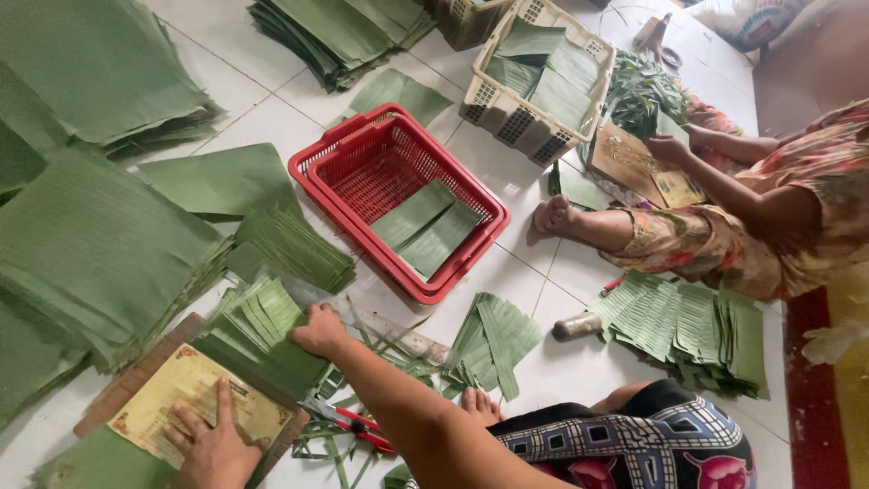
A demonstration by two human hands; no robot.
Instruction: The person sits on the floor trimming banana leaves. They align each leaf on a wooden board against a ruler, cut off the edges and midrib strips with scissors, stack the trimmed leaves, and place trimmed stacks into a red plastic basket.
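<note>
White tile floor [507,172], leaf stacks all round. Left hand [210,446] flat, fingers spread, pinning yellow card template [172,394] on board. Right hand [319,330] fingers curled onto cut leaf stack [258,330], just past the template. Red basket [358,167] holds few pieces; uncut leaf piles [90,254] large: looks early.

White tiled floor [272,109] bears banana-leaf stacks [100,254]; a red basket [398,195]; a cream basket [539,77].
</note>
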